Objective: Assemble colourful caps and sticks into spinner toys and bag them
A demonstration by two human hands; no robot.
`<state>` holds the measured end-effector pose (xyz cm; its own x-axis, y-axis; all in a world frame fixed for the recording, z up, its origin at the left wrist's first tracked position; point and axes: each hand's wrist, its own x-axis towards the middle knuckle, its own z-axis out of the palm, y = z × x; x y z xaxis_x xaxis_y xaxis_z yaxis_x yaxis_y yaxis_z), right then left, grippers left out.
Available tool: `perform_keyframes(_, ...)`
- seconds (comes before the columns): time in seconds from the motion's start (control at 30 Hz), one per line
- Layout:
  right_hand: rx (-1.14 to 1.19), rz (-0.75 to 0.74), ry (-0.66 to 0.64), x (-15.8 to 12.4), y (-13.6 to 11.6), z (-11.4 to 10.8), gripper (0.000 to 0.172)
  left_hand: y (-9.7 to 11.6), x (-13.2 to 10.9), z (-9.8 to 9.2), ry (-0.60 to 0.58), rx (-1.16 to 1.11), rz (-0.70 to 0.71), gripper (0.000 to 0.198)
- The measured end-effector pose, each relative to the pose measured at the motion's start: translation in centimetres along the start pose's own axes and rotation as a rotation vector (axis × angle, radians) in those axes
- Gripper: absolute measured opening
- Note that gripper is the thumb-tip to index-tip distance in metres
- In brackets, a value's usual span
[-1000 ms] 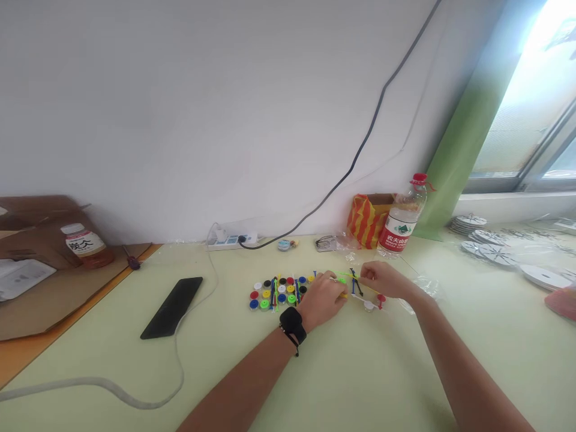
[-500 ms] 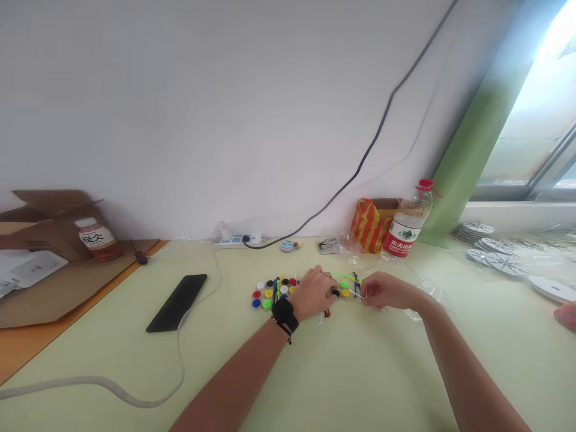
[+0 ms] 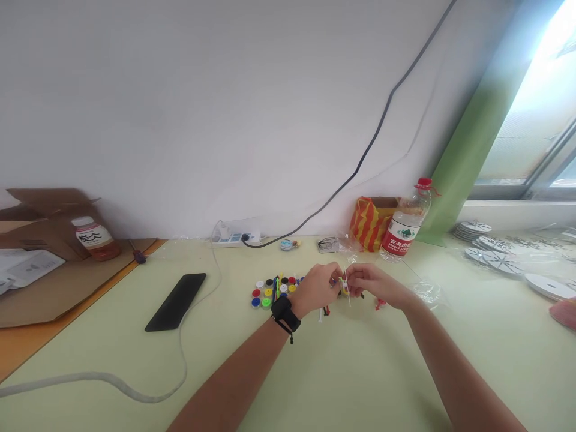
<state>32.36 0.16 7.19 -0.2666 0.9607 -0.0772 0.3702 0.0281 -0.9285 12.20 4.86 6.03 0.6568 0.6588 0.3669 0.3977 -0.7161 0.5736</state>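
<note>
My left hand (image 3: 318, 288) and my right hand (image 3: 365, 282) meet just above the pale green table (image 3: 342, 372), fingertips pinched together. Between them I hold a small white stick with a yellow round piece (image 3: 345, 287). To the left of my left hand lies a cluster of several coloured round caps and thin sticks (image 3: 275, 289). A white stick and a red piece (image 3: 324, 312) lie under my left hand, and another red piece (image 3: 380, 303) lies under my right wrist. A black watch sits on my left wrist.
A black phone (image 3: 176, 302) lies at the left with a grey cable (image 3: 135, 390) curling past it. A power strip (image 3: 236, 239), a striped bag (image 3: 366, 223) and a water bottle (image 3: 402, 231) stand at the wall. Cardboard and a drink bottle (image 3: 93, 239) are far left; white discs (image 3: 499, 258) far right.
Both hands rose off the table and came together over the middle. My right hand picked up the white stick, and the pieces are now pinched between both hands.
</note>
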Motion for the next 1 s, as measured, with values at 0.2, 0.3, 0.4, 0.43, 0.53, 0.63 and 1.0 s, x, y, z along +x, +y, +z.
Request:
perform_keyframes(0.2,0.122,-0.086,0.068,0.2,-0.2,0.1,0.020,0.5,0.2,-0.1,0.060,-0.191,0.004,0.025)
perform_keyframes(0.3,0.153,-0.108,0.130,0.4,-0.1,0.1,0.016,1.0,0.3,-0.4,0.065,-0.276,0.051,0.034)
perform_keyframes(0.4,0.152,-0.121,0.156,0.5,0.0,0.4,0.012,1.4,0.4,-0.6,0.041,-0.336,0.110,0.028)
perform_keyframes(0.43,0.132,-0.114,0.161,0.5,0.0,0.5,0.012,1.4,0.3,-0.7,0.026,-0.339,0.124,0.024)
perform_keyframes(0.53,0.053,-0.070,0.186,0.8,0.5,0.5,0.017,1.4,0.1,-0.9,-0.014,-0.269,0.131,0.012)
perform_keyframes(0.63,-0.109,-0.025,0.302,1.3,2.0,-0.2,0.025,1.1,-0.3,-0.6,-0.096,-0.119,0.105,0.013)
perform_keyframes(1.0,-0.594,-0.009,0.362,1.7,5.9,-3.0,0.018,0.5,-0.6,0.7,-0.335,0.132,0.079,0.006)
